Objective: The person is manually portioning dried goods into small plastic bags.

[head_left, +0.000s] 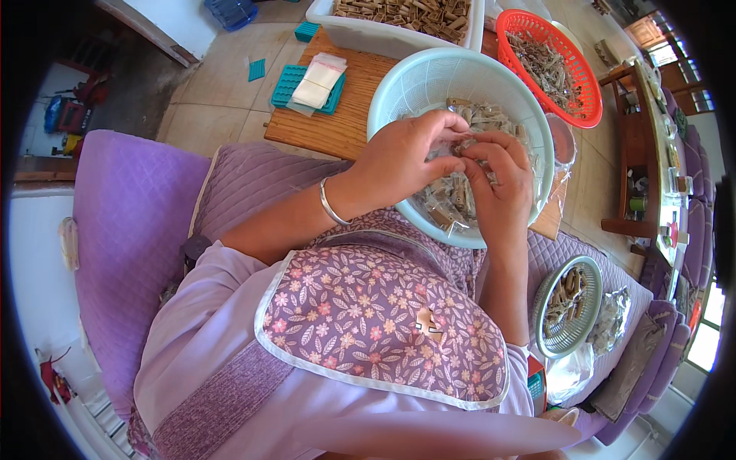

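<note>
From where I stand, the small item (459, 146), mostly hidden by the fingers, sits just above and right of the frame's centre, pinched where both hands meet. The left hand (410, 157) reaches it from the left and the right hand (502, 180) from the lower right, so neither is clearly nearer. Both sets of fingers are drawn narrow around it, tips nearly touching; which way its long axis runs I cannot tell.

Beneath them, well within easy reach, lies a loose heap of clear plastic packets with brown pieces inside (452, 201), pointing every which way in a pale blue, round mesh basket (383, 96). Just left of that, a stack of flat, whitish plastic bags (320, 80) rests on a teal ridged tray (284, 90) on the brown wooden surface (354, 96). At the upper right stands a red oval plastic basket (590, 115); at the lower right, a small grey-green basket (542, 307).
</note>
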`<state>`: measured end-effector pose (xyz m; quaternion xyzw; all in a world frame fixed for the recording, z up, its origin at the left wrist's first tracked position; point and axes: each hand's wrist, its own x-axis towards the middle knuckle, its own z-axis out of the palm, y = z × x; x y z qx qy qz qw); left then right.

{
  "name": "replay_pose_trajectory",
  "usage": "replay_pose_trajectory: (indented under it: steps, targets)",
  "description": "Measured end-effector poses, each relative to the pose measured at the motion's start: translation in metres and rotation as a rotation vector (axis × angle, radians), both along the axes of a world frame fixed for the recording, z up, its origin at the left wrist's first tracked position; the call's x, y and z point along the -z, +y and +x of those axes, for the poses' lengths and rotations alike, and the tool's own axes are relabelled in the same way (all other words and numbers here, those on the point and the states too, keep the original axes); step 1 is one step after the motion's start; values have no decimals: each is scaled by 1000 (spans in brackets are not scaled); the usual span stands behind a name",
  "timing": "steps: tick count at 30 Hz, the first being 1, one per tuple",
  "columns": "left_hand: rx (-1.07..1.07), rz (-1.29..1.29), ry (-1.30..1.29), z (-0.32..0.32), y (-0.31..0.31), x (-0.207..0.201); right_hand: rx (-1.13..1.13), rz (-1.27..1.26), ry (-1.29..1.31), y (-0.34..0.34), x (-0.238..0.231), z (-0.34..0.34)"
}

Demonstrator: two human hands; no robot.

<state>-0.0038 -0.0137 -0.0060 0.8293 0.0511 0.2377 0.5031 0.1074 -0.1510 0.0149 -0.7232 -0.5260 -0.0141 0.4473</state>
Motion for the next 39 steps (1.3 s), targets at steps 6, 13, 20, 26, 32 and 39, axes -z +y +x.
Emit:
replay_pose_trajectory:
  steps: [6, 13, 20, 26, 32, 39]
  targets:
    - [-20, -364, 26, 3, -2, -3, 64, 35, 262, -2, 5, -8]
    - [29, -515, 25, 5, -2, -1, 45, 202, 750, -6, 13, -10]
    - [128, -501, 32, 1, -9, -4, 19, 299, 845, -14, 12, -3]
    - [53, -267, 122, -6, -13, -14, 223, 126, -189, -10, -7, -6]
    - [-11, -21, 93, -8, -18, -12, 158, 16, -349, -6, -5, -2]
    - [128, -198, 218, -11, -26, -11, 335, 182, -225, -12, 5, 21]
